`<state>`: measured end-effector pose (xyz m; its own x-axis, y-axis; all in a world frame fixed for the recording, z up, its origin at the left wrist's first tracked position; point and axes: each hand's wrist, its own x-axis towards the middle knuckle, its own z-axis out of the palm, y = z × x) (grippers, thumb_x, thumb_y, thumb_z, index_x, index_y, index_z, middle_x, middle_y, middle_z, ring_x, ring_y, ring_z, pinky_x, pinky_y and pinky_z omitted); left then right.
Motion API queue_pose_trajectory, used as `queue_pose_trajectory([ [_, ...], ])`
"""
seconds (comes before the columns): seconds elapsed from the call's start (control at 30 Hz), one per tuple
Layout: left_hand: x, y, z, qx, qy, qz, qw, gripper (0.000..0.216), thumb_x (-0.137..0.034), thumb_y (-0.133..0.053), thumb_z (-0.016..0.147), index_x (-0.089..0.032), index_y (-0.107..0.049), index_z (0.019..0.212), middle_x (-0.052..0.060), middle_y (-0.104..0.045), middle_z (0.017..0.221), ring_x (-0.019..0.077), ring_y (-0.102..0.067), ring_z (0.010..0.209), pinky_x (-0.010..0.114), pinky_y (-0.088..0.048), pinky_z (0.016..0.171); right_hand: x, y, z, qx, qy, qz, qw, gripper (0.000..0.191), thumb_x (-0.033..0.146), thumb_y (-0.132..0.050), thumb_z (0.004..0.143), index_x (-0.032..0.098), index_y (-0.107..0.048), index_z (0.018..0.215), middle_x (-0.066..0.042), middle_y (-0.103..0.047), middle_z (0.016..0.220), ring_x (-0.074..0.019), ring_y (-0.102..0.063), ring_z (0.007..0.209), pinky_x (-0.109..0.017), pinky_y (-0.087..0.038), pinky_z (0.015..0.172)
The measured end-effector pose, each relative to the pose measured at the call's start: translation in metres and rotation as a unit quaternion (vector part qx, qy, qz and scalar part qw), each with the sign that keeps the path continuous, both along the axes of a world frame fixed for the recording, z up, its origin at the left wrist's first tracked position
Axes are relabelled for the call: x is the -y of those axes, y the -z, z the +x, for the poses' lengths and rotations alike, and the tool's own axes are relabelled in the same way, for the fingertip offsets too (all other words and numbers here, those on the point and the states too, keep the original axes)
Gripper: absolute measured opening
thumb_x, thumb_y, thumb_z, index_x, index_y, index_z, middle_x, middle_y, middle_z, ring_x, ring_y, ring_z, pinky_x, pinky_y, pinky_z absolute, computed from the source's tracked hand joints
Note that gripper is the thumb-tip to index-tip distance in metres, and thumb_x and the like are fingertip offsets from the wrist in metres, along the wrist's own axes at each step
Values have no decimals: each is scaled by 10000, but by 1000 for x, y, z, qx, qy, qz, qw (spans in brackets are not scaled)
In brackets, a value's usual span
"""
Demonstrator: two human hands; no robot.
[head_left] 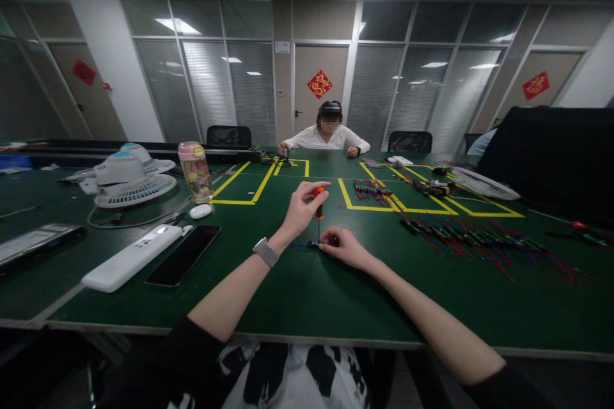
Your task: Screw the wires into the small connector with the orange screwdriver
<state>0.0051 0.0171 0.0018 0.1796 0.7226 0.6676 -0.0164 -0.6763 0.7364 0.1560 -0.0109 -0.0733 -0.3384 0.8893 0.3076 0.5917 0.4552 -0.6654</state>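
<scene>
My left hand is closed around the orange and black handle of a screwdriver. The screwdriver stands upright, its thin shaft pointing down at a small circuit board with red and blue wires on the green table. With curled fingers, my right hand grips the board's right end by the screwdriver tip. The fingers hide part of the board, and whether the tip sits in a screw is too small to tell.
To my right lie a row of wired circuit boards and a smaller bunch. A phone, a white power bank, a drink bottle and a fan are on the left. Across the table sits a person.
</scene>
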Motion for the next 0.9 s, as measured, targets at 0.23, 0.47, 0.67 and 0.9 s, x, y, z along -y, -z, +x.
queue_pose_trajectory([
  [0.23, 0, -1, 0, 27, 41, -44, 998, 322, -292, -534, 822, -167, -620, 1106, 59, -665, 931, 141, -630, 793, 262, -481, 750, -2, 2, 1, -3, -2, -6, 1000, 113, 204, -612, 736, 141, -621, 828, 9, -563, 681, -103, -495, 609, -218, -397, 577],
  [0.47, 0, -1, -1, 5, -10, 2, 1000, 265, -287, -522, 833, -191, -662, 1036, 59, -624, 1021, 136, -595, 890, 241, -460, 792, -2, 2, 1, -9, -5, -9, 1000, 130, 189, -634, 711, 144, -615, 831, 16, -553, 683, -103, -496, 614, -219, -400, 580],
  [0.67, 0, -1, -1, 36, 9, -30, 999, 299, -283, -539, 818, -155, -638, 1070, 62, -663, 930, 139, -619, 808, 264, -480, 759, -1, 1, 1, -9, -1, -13, 1000, 126, 195, -635, 708, 147, -616, 823, 10, -564, 700, -108, -502, 627, -225, -400, 588],
  [0.9, -1, -1, -1, 25, 19, -17, 999, 291, -248, -475, 853, -185, -642, 1082, 67, -646, 1026, 149, -606, 911, 265, -461, 823, -2, 3, 0, -10, -4, -11, 1000, 119, 194, -615, 716, 138, -611, 822, 5, -565, 694, -109, -497, 620, -229, -399, 591],
])
